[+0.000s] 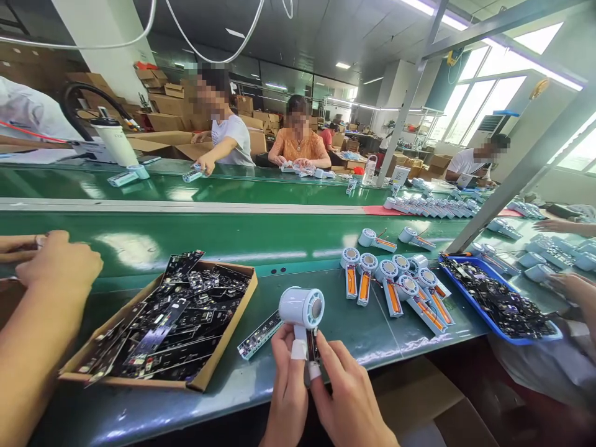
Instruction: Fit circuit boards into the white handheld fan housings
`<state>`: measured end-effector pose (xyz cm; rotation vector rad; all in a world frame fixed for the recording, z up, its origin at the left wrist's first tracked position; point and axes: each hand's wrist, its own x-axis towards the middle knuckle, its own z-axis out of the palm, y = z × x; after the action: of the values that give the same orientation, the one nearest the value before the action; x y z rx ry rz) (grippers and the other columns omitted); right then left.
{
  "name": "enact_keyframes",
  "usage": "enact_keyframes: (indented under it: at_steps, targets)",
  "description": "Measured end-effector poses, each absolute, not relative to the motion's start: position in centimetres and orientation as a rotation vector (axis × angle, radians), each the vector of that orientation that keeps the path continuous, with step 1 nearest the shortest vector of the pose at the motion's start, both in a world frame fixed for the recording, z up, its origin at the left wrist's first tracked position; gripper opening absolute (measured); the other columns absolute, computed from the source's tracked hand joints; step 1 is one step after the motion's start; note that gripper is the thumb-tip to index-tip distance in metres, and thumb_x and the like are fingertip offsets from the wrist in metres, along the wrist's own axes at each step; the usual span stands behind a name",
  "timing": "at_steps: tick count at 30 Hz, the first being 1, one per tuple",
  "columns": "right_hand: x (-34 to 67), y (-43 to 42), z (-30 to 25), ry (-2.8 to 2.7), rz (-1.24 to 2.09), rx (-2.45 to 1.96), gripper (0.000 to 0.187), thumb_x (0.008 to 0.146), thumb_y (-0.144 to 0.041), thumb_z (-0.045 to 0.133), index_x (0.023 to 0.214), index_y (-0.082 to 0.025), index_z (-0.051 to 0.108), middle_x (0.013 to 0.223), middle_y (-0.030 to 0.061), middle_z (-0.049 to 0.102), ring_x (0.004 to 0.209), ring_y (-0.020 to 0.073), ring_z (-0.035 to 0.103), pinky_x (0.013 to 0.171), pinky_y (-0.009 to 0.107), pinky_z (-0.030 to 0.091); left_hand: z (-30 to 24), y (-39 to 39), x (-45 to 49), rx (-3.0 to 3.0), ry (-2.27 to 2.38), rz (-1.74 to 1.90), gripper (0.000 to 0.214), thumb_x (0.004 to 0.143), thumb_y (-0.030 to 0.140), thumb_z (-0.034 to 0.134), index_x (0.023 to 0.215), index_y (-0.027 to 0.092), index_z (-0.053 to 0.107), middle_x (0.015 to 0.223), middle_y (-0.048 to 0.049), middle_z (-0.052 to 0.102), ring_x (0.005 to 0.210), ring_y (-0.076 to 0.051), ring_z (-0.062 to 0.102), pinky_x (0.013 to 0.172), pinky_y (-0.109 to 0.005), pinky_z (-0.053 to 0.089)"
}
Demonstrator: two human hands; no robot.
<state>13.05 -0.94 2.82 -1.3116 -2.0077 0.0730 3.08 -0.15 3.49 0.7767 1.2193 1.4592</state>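
Observation:
Both of my hands hold a white hand-fan housing (302,307) upright by its handle, just above the near edge of the green bench. My left hand (288,388) pinches the handle from the left, with a white finger cot on the thumb. From the right, my right hand (350,397) presses its capped thumb on the handle, where a dark circuit board shows. One loose circuit board (259,336) lies flat on the bench just left of the housing. A cardboard tray (205,374) full of black circuit boards sits further left.
Several fan housings with orange batteries (391,287) lie to the right, beside a blue tray (487,324) of boards. A co-worker's arm (46,298) reaches in at the left and another's hands (577,292) at the right. People work across the green conveyor (186,239). A slanted metal post (512,180) rises at the right.

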Motion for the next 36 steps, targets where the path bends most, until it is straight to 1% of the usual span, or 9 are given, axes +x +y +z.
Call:
enact_keyframes:
  at_steps: [5,7,10,16,20,26,30,33,36]
  targets:
    - [13.5,-1.1,3.6,-1.943,0.126,-1.29,0.055,0.083,-0.006,0.044,0.135,-0.017,0.058,0.091,0.0071,0.069,0.073,0.0191,0.071,0.064,0.027,0.062,2.8,0.0,2.8,0.783,1.128,1.447,0.04,0.092,0.047,0.054,0.125,0.025,0.047,0.133,-0.0092,0.062,0.121,-0.026,0.06,0.094,-0.034,0.049]
    - [13.6,-1.1,3.6,-1.915,0.107,-1.28,0.052,0.083,-0.006,0.044,0.131,-0.017,0.061,0.096,0.0089,0.069,0.079,0.0194,0.072,0.068,0.027,0.062,2.3,0.2,2.8,0.805,1.097,1.433,0.041,0.09,0.042,0.057,0.126,0.025,0.046,0.133,-0.0101,0.062,0.121,-0.027,0.06,0.095,-0.035,0.05]
    - [13.6,-0.9,3.1,-1.907,0.054,-1.271,0.05,0.084,-0.006,0.045,0.13,-0.017,0.06,0.109,0.0119,0.07,0.09,0.0208,0.073,0.073,0.027,0.063,1.9,0.4,2.7,0.834,1.115,1.435,0.045,0.088,0.041,0.059,0.127,0.025,0.044,0.133,-0.0117,0.062,0.123,-0.028,0.06,0.099,-0.039,0.049]
    - [13.6,-0.7,2.7,-2.0,-0.115,-1.293,0.048,0.09,-0.004,0.041,0.133,-0.015,0.059,0.1,0.0109,0.074,0.079,0.0209,0.074,0.064,0.028,0.061,1.4,1.0,2.3,0.926,1.153,1.423,0.051,0.084,0.039,0.065,0.125,0.023,0.039,0.131,-0.0159,0.06,0.12,-0.03,0.061,0.1,-0.045,0.049]
    - [13.6,-1.1,3.2,-1.98,-0.115,-1.269,0.049,0.09,-0.007,0.044,0.136,-0.016,0.059,0.1,0.0107,0.075,0.079,0.0212,0.073,0.064,0.029,0.061,1.4,1.3,2.1,0.939,1.174,1.432,0.047,0.084,0.038,0.066,0.122,0.023,0.042,0.121,-0.0124,0.064,0.11,-0.027,0.064,0.092,-0.041,0.052]
    - [14.2,-1.6,3.4,-1.953,0.012,-1.152,0.055,0.089,-0.004,0.042,0.14,-0.02,0.054,0.099,0.0094,0.073,0.085,0.0208,0.071,0.073,0.031,0.063,2.1,1.2,2.2,0.857,1.171,1.447,0.044,0.08,0.037,0.071,0.116,0.023,0.049,0.1,-0.0056,0.069,0.09,-0.024,0.068,0.076,-0.034,0.054]
    - [14.3,-2.1,2.7,-1.871,0.163,-1.118,0.051,0.094,-0.005,0.04,0.141,-0.02,0.051,0.103,0.0099,0.068,0.087,0.0183,0.071,0.075,0.027,0.062,2.0,0.8,2.8,0.835,1.185,1.471,0.037,0.081,0.037,0.069,0.109,0.025,0.049,0.084,0.0003,0.064,0.074,-0.02,0.063,0.066,-0.031,0.05]
    - [14.1,-2.4,1.9,-1.812,0.244,-1.112,0.046,0.098,-0.01,0.037,0.141,-0.021,0.05,0.107,0.0103,0.065,0.09,0.0185,0.07,0.079,0.028,0.061,1.9,0.6,3.3,0.848,1.239,1.493,0.027,0.084,0.038,0.065,0.103,0.025,0.05,0.072,0.0046,0.057,0.063,-0.017,0.055,0.062,-0.03,0.047]
    - [13.9,-2.5,1.3,-1.778,0.293,-1.115,0.045,0.1,-0.013,0.037,0.142,-0.022,0.049,0.111,0.0111,0.062,0.095,0.0197,0.069,0.083,0.031,0.061,2.1,0.4,3.2,0.813,1.265,1.466,0.027,0.083,0.039,0.065,0.103,0.025,0.052,0.071,0.0043,0.058,0.065,-0.018,0.056,0.062,-0.029,0.047]
